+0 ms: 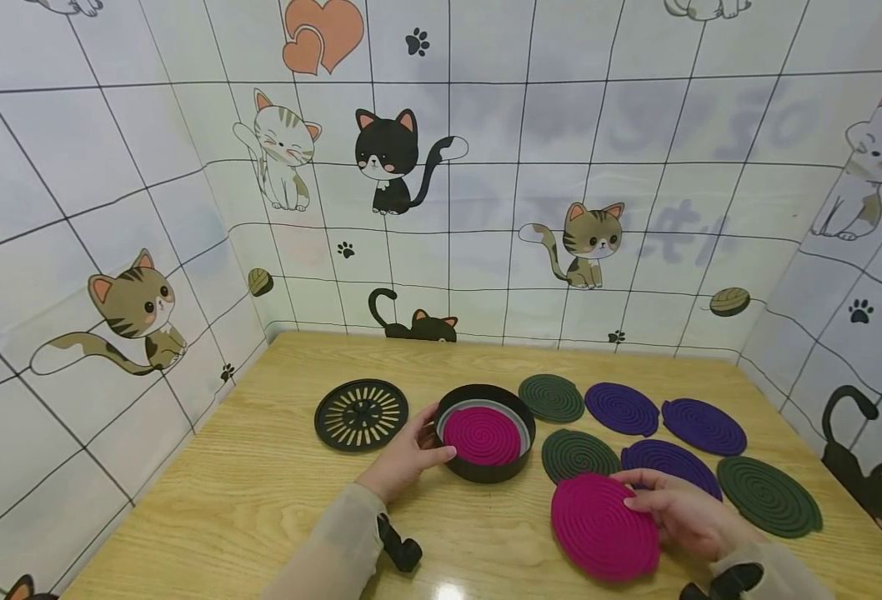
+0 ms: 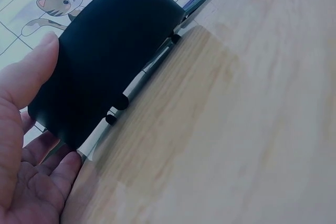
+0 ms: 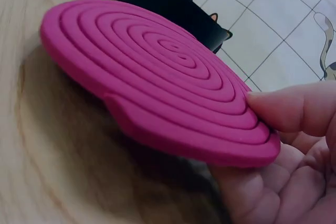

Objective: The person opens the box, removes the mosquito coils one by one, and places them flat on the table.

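Note:
My left hand (image 1: 405, 457) grips the left side of a round black mosquito coil holder (image 1: 488, 474), thumb at the near side and fingers round the far side. Inside the holder, on a grey lining, lies a pink mosquito coil (image 1: 482, 436). Small feet show under the black wall (image 2: 113, 51) in the left wrist view. My right hand (image 1: 684, 512) pinches a second pink mosquito coil (image 1: 604, 527) by its right edge, thumb on top and fingers beneath. In the right wrist view this coil (image 3: 157, 72) is tilted above the wooden table.
A black slotted lid (image 1: 362, 414) lies left of the holder. To the right are three green coils, one (image 1: 769, 496) near the table's right edge, and three purple coils, one (image 1: 621, 408) at the back. Cat-patterned sheeting (image 1: 486, 250) surrounds the wooden table (image 1: 246, 467).

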Available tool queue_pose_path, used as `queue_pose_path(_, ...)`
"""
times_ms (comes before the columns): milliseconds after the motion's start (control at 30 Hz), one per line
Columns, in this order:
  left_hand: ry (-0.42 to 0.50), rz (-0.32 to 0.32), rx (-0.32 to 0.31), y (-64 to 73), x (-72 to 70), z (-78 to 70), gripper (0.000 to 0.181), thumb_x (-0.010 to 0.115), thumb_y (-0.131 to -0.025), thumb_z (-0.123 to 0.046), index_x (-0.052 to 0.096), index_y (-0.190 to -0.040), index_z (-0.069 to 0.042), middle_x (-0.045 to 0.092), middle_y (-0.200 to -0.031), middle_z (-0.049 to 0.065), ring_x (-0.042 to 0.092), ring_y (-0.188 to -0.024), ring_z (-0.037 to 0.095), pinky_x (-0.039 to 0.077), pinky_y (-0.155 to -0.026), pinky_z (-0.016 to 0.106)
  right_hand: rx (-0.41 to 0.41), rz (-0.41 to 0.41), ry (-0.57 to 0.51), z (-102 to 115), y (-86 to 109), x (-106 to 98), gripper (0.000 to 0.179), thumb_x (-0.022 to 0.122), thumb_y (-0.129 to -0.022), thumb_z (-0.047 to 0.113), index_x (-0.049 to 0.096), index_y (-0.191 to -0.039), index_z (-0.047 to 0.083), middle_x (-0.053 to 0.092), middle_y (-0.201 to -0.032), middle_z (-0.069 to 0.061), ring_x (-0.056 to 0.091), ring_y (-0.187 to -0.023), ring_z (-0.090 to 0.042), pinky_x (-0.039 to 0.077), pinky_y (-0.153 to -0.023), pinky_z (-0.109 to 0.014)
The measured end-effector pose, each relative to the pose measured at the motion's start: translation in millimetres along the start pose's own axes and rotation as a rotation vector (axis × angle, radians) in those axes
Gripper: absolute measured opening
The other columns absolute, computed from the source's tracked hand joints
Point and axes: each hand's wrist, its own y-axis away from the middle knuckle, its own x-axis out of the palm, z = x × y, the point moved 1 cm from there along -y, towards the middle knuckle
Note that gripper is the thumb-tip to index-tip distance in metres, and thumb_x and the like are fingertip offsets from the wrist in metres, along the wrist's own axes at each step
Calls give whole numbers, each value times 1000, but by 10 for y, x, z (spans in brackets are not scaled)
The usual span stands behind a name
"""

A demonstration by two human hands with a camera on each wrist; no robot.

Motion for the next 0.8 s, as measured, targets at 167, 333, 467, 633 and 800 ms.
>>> queue_pose_path(167,2,8,4,17,10,-24,90,73,-87,-23,16,-155,-13,25,-155,16,28,-140,34,30,-111,45,13,73,-25,-38,34,-26,28,48,-96,0,60,-118,12,68,-110,-7,68,-93,-20,57,-76,-34)
queue_pose_path(333,-2,9,0,17,15,-25,90,73,-88,-24,14,-155,-12,23,-156,17,25,-142,35,29,-111,45,30,152,-34,-62,25,-34,31,46,-96,-2,58,-122,9,67,-115,-10,68,-96,-20,56,-79,-31)
queue_pose_path(467,-14,5,-4,12,14,-20,90,73,-87,-27,16,-155,-13,24,-156,15,26,-141,33,31,-111,43,44,153,-16,-81,41,-37,31,49,-94,-3,58,-122,7,66,-115,-11,68,-96,-19,56,-78,-29)
queue_pose_path(633,-12,9,3,-1,13,-6,91,74,-87,-27,15,-155,-12,24,-156,15,26,-142,33,32,-110,42,41,146,13,-93,47,-39,31,52,-92,-4,58,-121,4,66,-114,-12,67,-95,-19,56,-78,-27)
queue_pose_path(800,-13,3,-3,-5,9,-10,91,75,-86,-26,16,-155,-13,25,-155,13,27,-141,31,33,-110,41,32,167,25,-100,44,-36,32,52,-91,-5,57,-122,1,65,-116,-13,67,-97,-19,55,-78,-26)
